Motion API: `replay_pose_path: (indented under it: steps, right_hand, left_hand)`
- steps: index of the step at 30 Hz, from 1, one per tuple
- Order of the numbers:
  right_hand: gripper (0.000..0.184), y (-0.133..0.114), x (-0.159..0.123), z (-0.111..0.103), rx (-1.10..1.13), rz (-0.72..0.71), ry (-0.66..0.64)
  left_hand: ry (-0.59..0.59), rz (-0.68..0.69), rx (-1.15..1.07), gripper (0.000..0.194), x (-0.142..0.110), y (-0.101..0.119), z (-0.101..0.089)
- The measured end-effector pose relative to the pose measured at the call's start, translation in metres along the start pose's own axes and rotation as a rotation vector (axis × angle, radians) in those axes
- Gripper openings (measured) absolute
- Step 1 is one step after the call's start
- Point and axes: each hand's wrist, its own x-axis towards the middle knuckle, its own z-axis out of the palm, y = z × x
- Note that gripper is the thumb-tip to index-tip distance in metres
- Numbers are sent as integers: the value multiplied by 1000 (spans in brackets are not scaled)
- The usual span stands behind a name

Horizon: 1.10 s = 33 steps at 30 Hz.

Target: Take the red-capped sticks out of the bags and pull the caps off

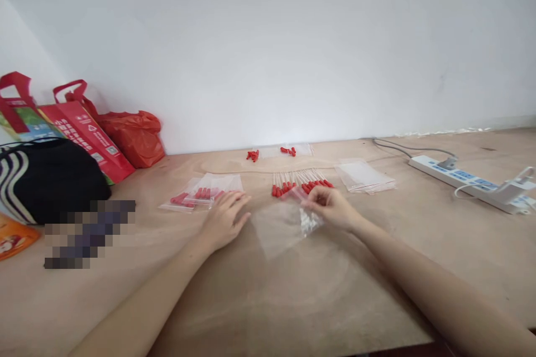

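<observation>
My right hand (333, 207) pinches the upper edge of a clear zip bag (274, 228). A cluster of small white pieces (309, 223) shows at the bag's right side, too small to name. My left hand (226, 217) lies with its fingers stretched out, at the right end of several overlapping clear bags (230, 181) that hold red-ended pieces (203, 193). Just beyond the right hand, a row of thin white sticks with red ends (316, 186) lies on the table; the hand covers part of it.
Flat clear bags (364, 175) are stacked to the right. By the wall lie more red pieces (252, 155) and another bag (304, 150). A power strip (464, 178) with cables occupies the right. Shopping bags (84, 128), a red plastic bag (134, 136) and a black bag (62, 178) crowd the left.
</observation>
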Motion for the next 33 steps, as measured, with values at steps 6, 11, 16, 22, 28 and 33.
replay_pose_path:
  steps: [6,11,16,22,28,33]
  right_hand:
    - [35,33,20,-85,248,193,770]
    - [58,71,15,-117,-183,534,912]
    - [68,73,10,-121,-598,607,831]
    - [53,42,11,-94,-886,349,810]
    - [27,21,0,-13,-904,-239,485]
    - [18,10,-13,25,-845,-498,190]
  left_hand:
    - [-30,-30,189,34,-1,-48,-5]
    - [-167,9,225,33,2,-49,-10]
    - [-257,40,136,54,2,-52,-13]
    - [-250,26,91,53,0,-62,-8]
    - [-172,22,225,33,8,-55,7]
    - [-54,72,150,28,8,-38,0]
